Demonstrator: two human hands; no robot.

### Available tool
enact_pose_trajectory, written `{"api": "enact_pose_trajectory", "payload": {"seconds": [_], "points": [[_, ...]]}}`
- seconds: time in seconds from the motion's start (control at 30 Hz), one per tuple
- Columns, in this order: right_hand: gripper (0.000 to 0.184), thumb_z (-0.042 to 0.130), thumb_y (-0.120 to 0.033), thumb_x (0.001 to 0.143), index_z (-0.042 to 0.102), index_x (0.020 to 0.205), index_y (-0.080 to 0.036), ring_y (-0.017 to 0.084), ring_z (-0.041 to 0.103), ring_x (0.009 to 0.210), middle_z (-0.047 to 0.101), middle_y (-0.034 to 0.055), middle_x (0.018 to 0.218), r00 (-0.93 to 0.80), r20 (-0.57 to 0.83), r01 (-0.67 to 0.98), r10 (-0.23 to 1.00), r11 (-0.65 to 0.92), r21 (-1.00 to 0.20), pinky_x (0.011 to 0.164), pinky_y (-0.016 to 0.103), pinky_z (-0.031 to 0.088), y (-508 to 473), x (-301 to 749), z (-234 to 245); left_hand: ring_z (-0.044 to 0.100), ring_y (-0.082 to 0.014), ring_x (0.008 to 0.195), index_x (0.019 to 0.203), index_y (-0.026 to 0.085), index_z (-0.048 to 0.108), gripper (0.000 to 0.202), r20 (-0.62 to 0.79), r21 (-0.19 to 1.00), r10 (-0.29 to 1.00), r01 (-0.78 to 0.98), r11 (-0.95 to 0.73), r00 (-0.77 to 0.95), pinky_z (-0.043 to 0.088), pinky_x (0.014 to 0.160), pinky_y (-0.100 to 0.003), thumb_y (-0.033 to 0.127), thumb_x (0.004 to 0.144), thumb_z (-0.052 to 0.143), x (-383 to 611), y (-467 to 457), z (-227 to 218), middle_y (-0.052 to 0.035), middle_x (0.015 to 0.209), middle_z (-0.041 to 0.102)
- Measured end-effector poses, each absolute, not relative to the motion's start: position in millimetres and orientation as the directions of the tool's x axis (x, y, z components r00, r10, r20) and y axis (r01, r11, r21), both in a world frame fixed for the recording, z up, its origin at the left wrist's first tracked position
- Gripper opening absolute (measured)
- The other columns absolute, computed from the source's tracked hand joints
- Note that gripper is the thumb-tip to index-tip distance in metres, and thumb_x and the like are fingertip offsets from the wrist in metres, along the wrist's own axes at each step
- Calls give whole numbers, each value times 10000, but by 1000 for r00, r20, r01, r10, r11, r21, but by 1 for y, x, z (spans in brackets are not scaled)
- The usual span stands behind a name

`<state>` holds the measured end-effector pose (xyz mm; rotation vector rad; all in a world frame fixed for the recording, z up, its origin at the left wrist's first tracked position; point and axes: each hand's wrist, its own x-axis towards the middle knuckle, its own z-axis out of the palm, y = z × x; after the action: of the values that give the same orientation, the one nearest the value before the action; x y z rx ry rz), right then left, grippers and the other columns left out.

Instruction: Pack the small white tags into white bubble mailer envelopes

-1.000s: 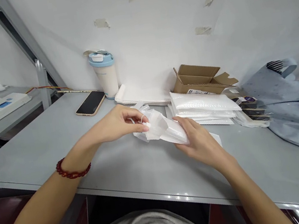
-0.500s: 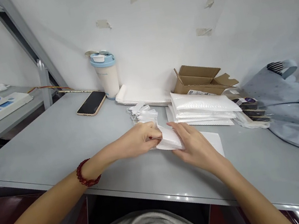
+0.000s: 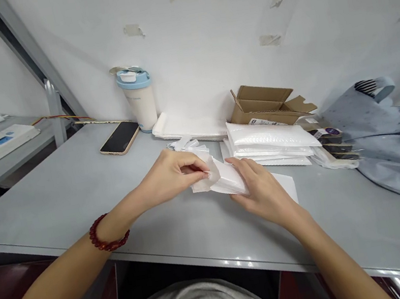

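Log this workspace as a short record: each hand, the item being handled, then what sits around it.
Left hand: fingertips and thumb pinched at the pouch's open mouth; anything between them is hidden
Left wrist: red beaded bracelet
Right hand: gripping the other end of the pouch
Handled item: white pouch, contents unclear
Far left on desk: phone, screen dark, beside a lidded cup
Beyond right hand: stacked white padded envelopes, open cardboard box behind
Far right: blue-grey fabric
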<state>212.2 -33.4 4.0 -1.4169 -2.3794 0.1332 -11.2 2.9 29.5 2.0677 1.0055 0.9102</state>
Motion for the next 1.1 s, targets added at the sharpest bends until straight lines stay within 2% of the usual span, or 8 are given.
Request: {"api": "enact_pose_trajectory", "payload": {"seconds": [0.3, 0.53, 0.6, 0.73, 0.83, 0.9, 0.97, 1.1], "points": [[578, 547, -147, 709, 435, 1273, -97, 291, 557, 933, 592, 148, 1044, -490, 336, 785, 804, 575, -230, 788, 438, 500, -35, 205, 1, 496, -85, 539, 698, 137, 672, 135, 54, 963, 891, 212, -165, 450, 370, 472, -177, 122, 708, 539, 12, -11, 18, 22, 611, 606], [585, 549, -152, 710, 424, 1280, -121, 291, 547, 955, 583, 137, 1049, -509, 317, 771, 800, 588, -245, 812, 446, 490, -38, 204, 2, 390, -72, 504, 576, 140, 579, 248, 134, 804, 696, 333, -492, 705, 309, 469, -200, 82, 764, 429, 2, -7, 22, 37, 534, 466], [590, 550, -165, 715, 414, 1287, -125, 297, 541, 985, 575, 147, 1090, -492, 324, 777, 808, 575, -254, 836, 452, 483, -37, 207, 4, 469, -86, 535, 675, 153, 655, 229, 211, 798, 766, 345, -494, 607, 370, 501, -198, 132, 798, 463, -1, -6, 25, 25, 583, 561], [591, 550, -210, 737, 391, 1302, -144, 304, 530, 1025, 569, 148, 1136, -445, 357, 800, 821, 543, -253, 850, 460, 476, -35, 215, 8, 597, -132, 683, 931, 168, 707, 224, 394, 774, 898, 457, -439, 195, 473, 604, -224, 308, 794, 598, -10, 1, 32, -36, 859, 708], [600, 550, -232, 739, 377, 1310, -160, 302, 543, 1019, 583, 139, 1147, -444, 380, 806, 811, 547, -226, 834, 464, 485, -34, 217, 9, 549, -109, 522, 782, 161, 703, 258, 120, 804, 931, 516, -295, 346, 415, 471, -207, 393, 800, 594, -15, 6, 37, -18, 668, 686], [629, 555, -240, 735, 360, 1325, -146, 312, 551, 1040, 581, 157, 1183, -470, 418, 802, 778, 574, -166, 842, 474, 488, -34, 216, 7, 501, -94, 431, 602, 160, 643, 332, -70, 834, 875, 509, -212, 479, 363, 412, -198, 373, 835, 539, -16, 7, 40, 0, 499, 615], [676, 556, -232, 736, 322, 1357, -109, 332, 540, 1103, 560, 191, 1244, -512, 462, 793, 724, 606, -70, 878, 489, 480, -35, 213, 4, 489, -89, 406, 509, 162, 570, 377, -118, 859, 860, 485, -162, 497, 346, 399, -197, 325, 844, 515, -14, 7, 41, 1, 446, 584], [661, 476, -91, 760, 283, 1391, -44, 339, 501, 1215, 512, 251, 1328, -593, 477, 774, 649, 623, 115, 934, 491, 457, -36, 207, -3, 472, -78, 386, 487, 164, 496, 399, -42, 897, 907, 415, -150, 418, 369, 416, -203, 311, 859, 511, -9, 8, 35, 10, 432, 561]]}}
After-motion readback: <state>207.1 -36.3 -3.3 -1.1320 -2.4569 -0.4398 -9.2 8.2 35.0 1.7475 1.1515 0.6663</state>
